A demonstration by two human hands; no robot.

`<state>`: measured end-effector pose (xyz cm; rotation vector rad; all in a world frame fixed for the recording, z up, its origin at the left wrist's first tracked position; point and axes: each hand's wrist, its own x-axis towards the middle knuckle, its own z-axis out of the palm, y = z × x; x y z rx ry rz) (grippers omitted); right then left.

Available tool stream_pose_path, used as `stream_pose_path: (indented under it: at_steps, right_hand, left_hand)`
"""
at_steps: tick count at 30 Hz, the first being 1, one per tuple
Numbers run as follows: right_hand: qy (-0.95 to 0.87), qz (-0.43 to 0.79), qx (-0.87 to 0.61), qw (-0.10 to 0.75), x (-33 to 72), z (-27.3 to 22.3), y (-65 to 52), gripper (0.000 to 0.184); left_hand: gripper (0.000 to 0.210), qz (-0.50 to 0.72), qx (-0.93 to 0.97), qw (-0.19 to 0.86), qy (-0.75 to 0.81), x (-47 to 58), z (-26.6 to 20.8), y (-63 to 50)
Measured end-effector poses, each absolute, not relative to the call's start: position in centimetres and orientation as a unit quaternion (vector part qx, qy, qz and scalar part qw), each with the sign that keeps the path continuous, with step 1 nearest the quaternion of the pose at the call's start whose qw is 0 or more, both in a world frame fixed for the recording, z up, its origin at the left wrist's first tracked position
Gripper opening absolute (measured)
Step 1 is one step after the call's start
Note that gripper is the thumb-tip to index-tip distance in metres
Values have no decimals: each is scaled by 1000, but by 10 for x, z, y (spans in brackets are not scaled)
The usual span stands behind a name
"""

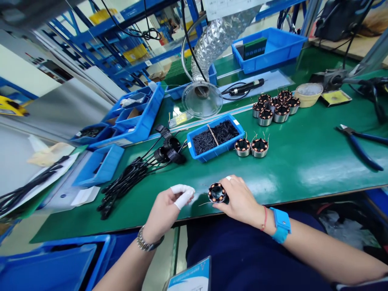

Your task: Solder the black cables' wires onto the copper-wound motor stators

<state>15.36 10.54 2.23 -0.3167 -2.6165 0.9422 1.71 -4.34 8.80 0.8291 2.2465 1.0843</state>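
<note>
My right hand [239, 199] grips a motor stator [217, 193] with copper windings, its open face turned up toward me and thin wire leads sticking out to the left. Just left of those leads is my left hand [172, 202], with white finger cots on thumb and forefinger. Those fingertips are pinched together; whatever may be between them is too small to make out. Beyond my hands, two more stators [251, 148] stand side by side, touching. Beside them sits a blue bin [209, 155] of short black tubes, split by a divider.
Several stators [275, 107] cluster at the back right near a beige cup [309, 95]. Blue-handled cutters [360, 145] lie on the right. Black cables [130, 178] with round housings are on the left. A clear extraction hood [202, 101] hangs above the bench.
</note>
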Motion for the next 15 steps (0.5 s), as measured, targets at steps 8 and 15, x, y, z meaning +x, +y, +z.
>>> stream_pose_path:
  at_steps: [8,15]
  right_hand:
    - [-921,333,-109,170,155,23,106,38]
    - [-921,334,-110,170,155,21,105,39]
  left_hand:
    - [25,308,353,258,845,22,87,-30]
    - [26,256,421,240,836,15,90,-37]
